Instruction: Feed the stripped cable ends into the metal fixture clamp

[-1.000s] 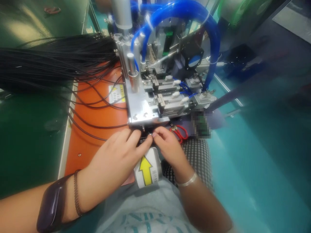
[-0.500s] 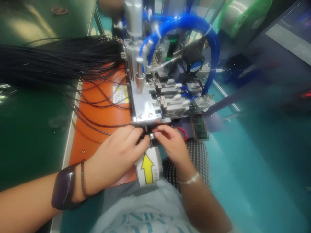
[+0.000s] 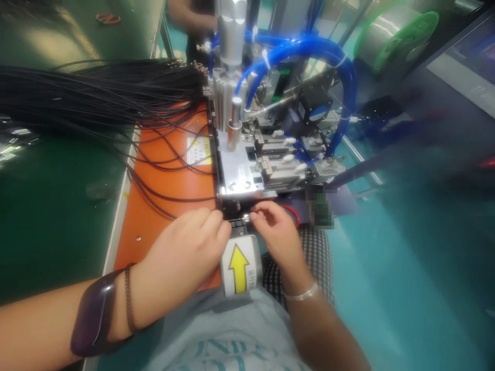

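Note:
My left hand (image 3: 189, 247) rests on the orange plate (image 3: 166, 175), fingers curled at the front of the metal machine (image 3: 240, 178). A black cable (image 3: 154, 198) runs across the plate into its fingers. My right hand (image 3: 276, 232) is just to the right, thumb and forefinger pinched on a small metal connector (image 3: 246, 219) at the dark slot (image 3: 237, 224) under the machine's front plate. A label with a yellow arrow (image 3: 240, 265) sits below the slot, between my wrists.
A thick bundle of black cables (image 3: 96, 95) lies across the green bench (image 3: 50, 206) at the left. Blue air hoses (image 3: 309, 49) arch over the machine. A red ring (image 3: 294, 212) lies by my right hand. Another person's arm (image 3: 189, 18) shows at the top.
My fingertips met at the slot a second ago; now they are slightly apart, with my left hand drawn a little back. The view has tilted down and shifted.

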{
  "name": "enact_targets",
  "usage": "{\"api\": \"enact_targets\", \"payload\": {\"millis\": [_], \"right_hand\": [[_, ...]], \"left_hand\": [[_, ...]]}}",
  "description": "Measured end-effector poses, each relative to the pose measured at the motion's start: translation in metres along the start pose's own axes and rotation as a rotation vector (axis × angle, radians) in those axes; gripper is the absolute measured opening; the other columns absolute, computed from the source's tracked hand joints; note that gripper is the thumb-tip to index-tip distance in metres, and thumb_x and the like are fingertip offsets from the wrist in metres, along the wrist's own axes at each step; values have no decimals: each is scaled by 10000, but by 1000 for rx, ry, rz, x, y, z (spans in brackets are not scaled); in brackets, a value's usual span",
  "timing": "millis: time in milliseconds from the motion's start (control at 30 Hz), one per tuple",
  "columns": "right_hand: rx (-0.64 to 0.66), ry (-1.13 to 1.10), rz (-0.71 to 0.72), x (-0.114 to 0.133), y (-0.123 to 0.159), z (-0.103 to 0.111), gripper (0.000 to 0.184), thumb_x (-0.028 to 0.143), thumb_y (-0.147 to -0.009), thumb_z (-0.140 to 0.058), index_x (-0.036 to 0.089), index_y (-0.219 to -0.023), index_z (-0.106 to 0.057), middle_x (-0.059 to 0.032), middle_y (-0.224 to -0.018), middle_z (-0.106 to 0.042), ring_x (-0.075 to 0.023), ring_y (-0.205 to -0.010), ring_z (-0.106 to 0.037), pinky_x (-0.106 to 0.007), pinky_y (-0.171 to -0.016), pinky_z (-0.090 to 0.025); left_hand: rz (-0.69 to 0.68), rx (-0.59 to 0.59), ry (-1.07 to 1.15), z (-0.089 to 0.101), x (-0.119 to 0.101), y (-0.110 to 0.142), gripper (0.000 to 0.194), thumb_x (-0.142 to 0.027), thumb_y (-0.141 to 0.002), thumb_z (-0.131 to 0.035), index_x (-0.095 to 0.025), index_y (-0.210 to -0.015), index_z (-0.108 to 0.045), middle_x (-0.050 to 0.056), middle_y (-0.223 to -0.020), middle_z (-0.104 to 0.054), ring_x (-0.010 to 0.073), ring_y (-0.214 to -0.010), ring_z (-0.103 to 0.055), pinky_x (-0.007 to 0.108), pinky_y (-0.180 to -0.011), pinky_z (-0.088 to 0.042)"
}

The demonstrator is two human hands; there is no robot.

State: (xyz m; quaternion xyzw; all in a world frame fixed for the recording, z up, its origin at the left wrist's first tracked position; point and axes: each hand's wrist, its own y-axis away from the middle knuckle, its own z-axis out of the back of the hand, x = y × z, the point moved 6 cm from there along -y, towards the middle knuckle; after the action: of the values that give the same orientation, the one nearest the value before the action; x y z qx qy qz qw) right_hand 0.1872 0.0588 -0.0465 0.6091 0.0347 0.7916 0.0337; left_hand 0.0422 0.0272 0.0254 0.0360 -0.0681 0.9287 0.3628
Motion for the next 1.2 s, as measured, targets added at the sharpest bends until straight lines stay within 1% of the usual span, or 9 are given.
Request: {"api": "enact_targets", "payload": {"millis": [133,267,367,500,733,933,1100,1133,1200], "right_hand": [[6,196,255,14,8,4,101,190,-852,-553,213,-822,-647,-13,-850,-606,-153,-798,-561,-267,-711,-436],[25,258,317,15,11,2,117,184,-896,-508,206,-840,-609,-19,-856,-599,-156,-827,-558,-269,-744,-433],[34,246,291,12,10,-1,133,193,-908,-483,208,-839,-595,-24,-860,-589,-165,-842,-556,-279,-761,-434],[9,201,223,6,13,3,122,243,-897,-508,217,-951,-614,-36,-908,-589,-178,-863,-567,-295,-769,-454],[-111,128,43,-5,18,36,211,345,-865,-558,234,-1040,-596,-39,-953,-613,-175,-827,-586,-301,-723,-490],[-333,131,-16,-16,17,79,262,386,-823,-584,209,-1013,-610,-47,-932,-622,-179,-818,-584,-308,-746,-481],[-728,212,-49,-45,15,156,328,373,-781,-582,194,-1055,-610,-49,-906,-617,-191,-825,-581,-313,-768,-465],[-783,237,-84,-55,15,170,350,369,-770,-581,190,-1070,-605,-56,-929,-617,-198,-855,-581,-318,-790,-460],[-790,276,-207,-82,13,191,417,371,-732,-598,186,-1105,-590,-67,-977,-619,-213,-907,-578,-327,-823,-454]], "left_hand": [[25,36,-64,7,-4,4,169,-23,-698,-497,-154,-731,-599,70,-722,-556,254,-665,-525,368,-555,-436],[52,31,-110,10,-6,6,195,-24,-683,-497,-139,-766,-631,70,-689,-558,237,-616,-508,350,-547,-410],[39,24,-125,9,-7,6,223,-15,-696,-481,-118,-802,-647,79,-683,-563,232,-611,-512,343,-551,-398],[33,28,-124,7,-7,5,229,6,-689,-471,-111,-794,-638,84,-680,-563,234,-609,-515,344,-543,-380],[79,62,-30,10,-4,4,237,49,-720,-438,-138,-737,-583,69,-692,-560,198,-622,-511,329,-570,-364],[67,125,-55,5,-3,5,275,60,-686,-461,-128,-796,-628,72,-730,-602,222,-651,-552,340,-585,-410],[85,85,-79,-1,9,2,295,34,-716,-472,-92,-920,-643,127,-855,-644,266,-769,-599,373,-644,-457],[93,79,-76,-1,12,2,274,34,-718,-468,-98,-883,-641,124,-840,-642,265,-762,-598,376,-644,-457],[96,73,-11,0,12,4,226,28,-709,-473,-137,-770,-616,83,-749,-619,245,-697,-579,369,-614,-447]]}}
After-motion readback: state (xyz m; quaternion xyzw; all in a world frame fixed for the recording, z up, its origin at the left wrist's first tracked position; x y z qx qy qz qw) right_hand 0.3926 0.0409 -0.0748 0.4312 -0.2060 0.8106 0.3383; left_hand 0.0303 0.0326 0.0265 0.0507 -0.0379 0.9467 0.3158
